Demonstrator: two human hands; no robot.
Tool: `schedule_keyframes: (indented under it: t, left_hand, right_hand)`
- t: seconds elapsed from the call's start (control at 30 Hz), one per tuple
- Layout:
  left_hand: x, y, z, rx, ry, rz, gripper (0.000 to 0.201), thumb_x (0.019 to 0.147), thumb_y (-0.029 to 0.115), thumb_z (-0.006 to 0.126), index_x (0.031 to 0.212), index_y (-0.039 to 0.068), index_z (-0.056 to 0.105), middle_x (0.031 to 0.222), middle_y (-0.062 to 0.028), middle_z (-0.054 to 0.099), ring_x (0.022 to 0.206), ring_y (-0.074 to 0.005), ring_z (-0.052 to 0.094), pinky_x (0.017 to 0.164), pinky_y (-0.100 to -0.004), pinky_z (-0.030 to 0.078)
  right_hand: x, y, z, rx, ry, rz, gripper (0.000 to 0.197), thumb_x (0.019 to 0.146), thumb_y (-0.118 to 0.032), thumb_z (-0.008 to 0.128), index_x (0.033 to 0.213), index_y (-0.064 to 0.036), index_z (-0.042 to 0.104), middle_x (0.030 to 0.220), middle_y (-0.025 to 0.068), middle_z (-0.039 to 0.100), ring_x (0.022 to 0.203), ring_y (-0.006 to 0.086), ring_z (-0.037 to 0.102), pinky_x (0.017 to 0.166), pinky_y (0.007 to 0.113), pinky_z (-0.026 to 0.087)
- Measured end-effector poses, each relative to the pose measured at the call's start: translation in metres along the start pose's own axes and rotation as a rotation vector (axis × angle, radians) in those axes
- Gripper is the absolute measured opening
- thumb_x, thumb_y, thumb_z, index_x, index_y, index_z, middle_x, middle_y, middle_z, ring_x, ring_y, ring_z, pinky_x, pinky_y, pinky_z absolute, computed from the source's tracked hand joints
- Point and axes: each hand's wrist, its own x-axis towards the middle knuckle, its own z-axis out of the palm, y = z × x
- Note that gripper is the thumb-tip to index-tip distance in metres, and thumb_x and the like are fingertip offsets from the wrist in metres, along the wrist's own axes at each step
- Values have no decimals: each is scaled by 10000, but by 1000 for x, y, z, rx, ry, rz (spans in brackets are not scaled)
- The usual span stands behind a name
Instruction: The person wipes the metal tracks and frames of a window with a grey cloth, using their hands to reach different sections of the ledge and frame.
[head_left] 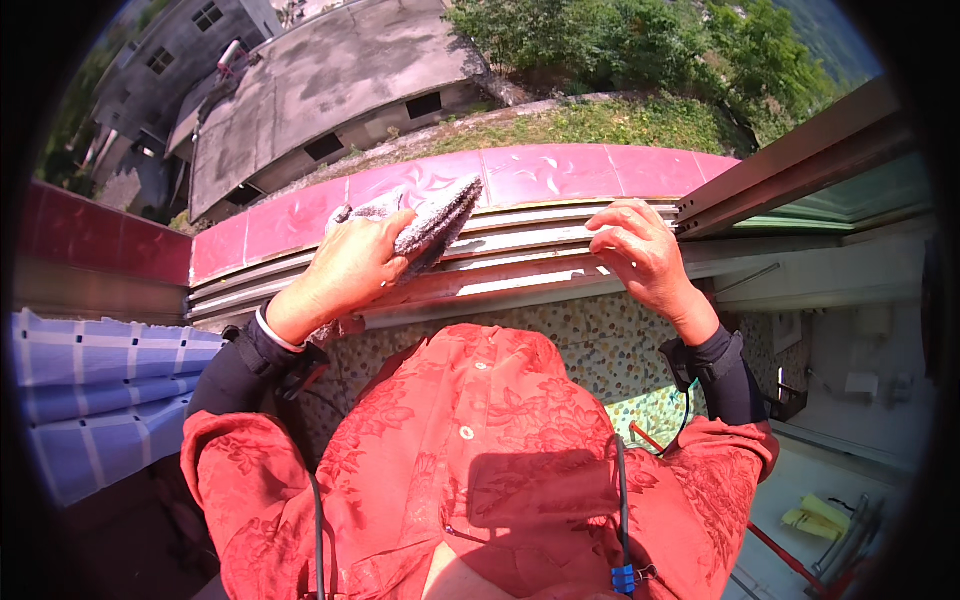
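Head view: at the far left, below and outward from the left hand, hangs a blue curtain [115, 395] with white stripes. Farther out beyond that hand, outside, lies the grey roof [330, 80] of a low building. A white bracelet [272, 330] circles the wrist just behind the left hand [350, 258], which is closed around a bunched grey-purple cloth [438, 218]. The cloth sticks out past the fingers on their right, lying over the metal window track [530, 235]. Just beyond the hand and cloth runs a ledge of glossy red tiles [550, 172]. Between the two forearms, nearer the body, is a red shirt [480, 400] with a flower pattern. The right hand [640, 255] is open, its fingers loosely bent, at the right part of the track; I cannot tell whether it touches the metal. Green trees [640, 50] stand far beyond it. Right of this hand is a dark window frame [800, 150], and well below it to the right lies a yellow cloth-like item [818, 516].
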Motion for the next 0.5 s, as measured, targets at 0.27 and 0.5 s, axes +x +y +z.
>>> schedule_keyframes:
  t: [0.27,0.5]
  left_hand:
    - [36,28,-6,71,-53,184,318,823,176,637,1116,70,575,769,-276,620,763,-479,603,652,-547,442]
    - [85,92,19,181,-52,480,247,848,195,617,1071,88,599,726,-224,636,697,-432,629,594,-510,479]
  right_hand:
    - [-107,-44,4,93,-538,481,244,738,49,644,954,-64,640,885,101,659,859,333,643,703,388,518]
    - [-164,-59,27,54,-155,686,248,792,-20,648,1029,-89,630,924,94,661,907,311,650,742,409,531]
